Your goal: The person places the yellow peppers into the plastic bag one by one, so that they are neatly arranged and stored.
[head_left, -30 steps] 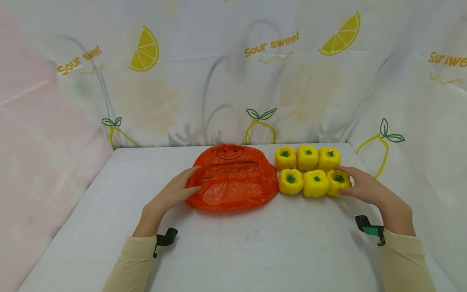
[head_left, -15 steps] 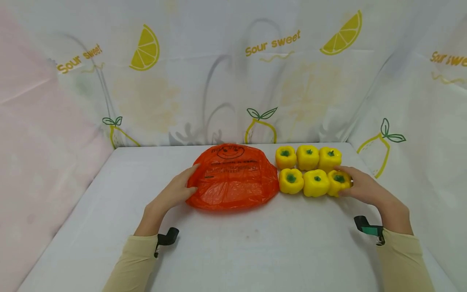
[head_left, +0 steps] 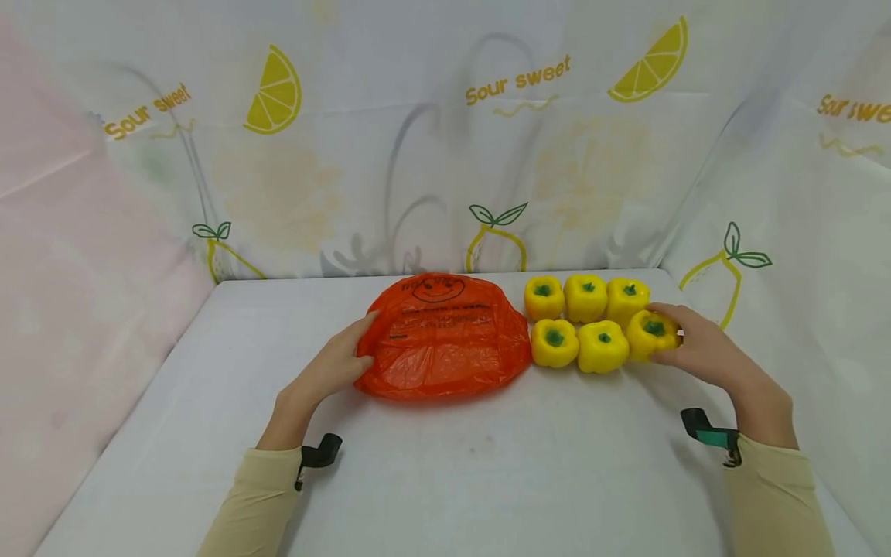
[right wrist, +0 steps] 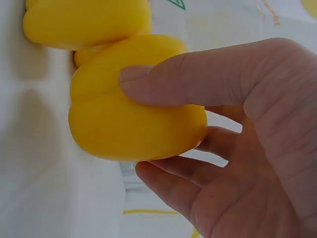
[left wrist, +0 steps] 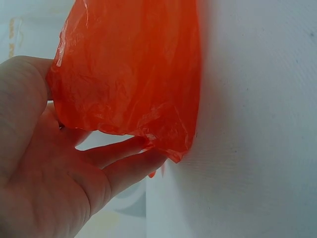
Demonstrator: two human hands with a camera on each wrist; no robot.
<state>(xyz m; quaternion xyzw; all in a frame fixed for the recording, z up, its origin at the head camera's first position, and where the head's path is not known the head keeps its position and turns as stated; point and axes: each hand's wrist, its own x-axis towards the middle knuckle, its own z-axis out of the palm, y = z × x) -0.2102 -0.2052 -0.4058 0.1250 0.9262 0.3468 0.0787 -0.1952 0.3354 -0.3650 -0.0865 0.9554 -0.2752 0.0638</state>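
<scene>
Six yellow peppers [head_left: 585, 323] (one bag [head_left: 445, 337])

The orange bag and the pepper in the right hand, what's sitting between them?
In the head view, two yellow peppers of the front row stand between the orange bag and the pepper gripped by the right hand.

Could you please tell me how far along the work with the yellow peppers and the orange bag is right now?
Early on. None of the six yellow toy peppers is in the flat orange plastic bag. In hand: the right hand grips the near-right yellow pepper, lifted slightly from its row, while the left hand holds the bag's left edge. Five peppers, such as the middle front one, sit untouched on the white table.
</scene>
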